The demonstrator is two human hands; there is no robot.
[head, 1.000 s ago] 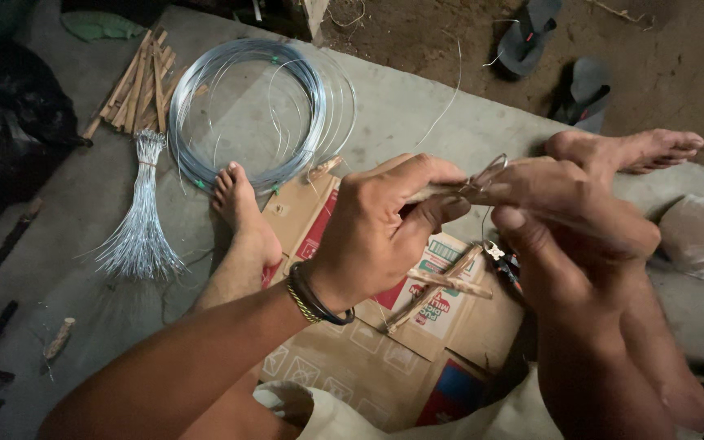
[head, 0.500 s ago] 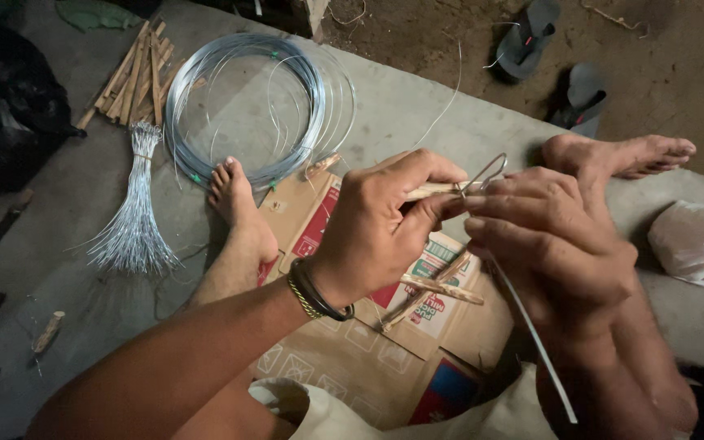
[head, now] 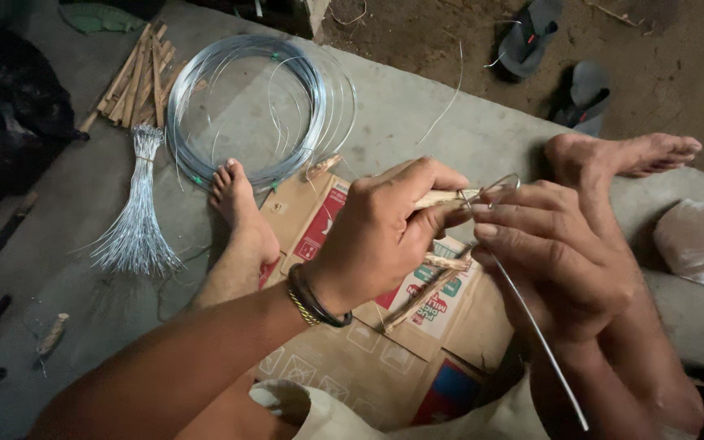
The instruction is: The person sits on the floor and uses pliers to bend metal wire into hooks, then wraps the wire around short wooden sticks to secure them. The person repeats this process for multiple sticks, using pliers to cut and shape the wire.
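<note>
My left hand (head: 385,232) grips a short pale wooden stick (head: 442,198) at the centre of the view. My right hand (head: 564,261) pinches a thin silver wire (head: 531,322) that loops around the stick's tip and trails down to the lower right. The two hands touch at the fingertips, above flattened cardboard (head: 368,358) on the concrete floor. More short sticks (head: 433,281) lie on the cardboard below my hands. My bare feet (head: 242,216) rest on the floor on either side.
A large coil of silver wire (head: 246,106) lies at the upper left, beside a bundle of wooden sticks (head: 136,77) and a sheaf of cut wires (head: 136,228). A black bag (head: 10,114) sits far left, a white bag (head: 698,240) right, sandals (head: 556,49) on dirt beyond.
The wire's long tail now hangs free toward the lower right from my right hand. Both hands have stayed at the stick's tip, shifting slightly.
</note>
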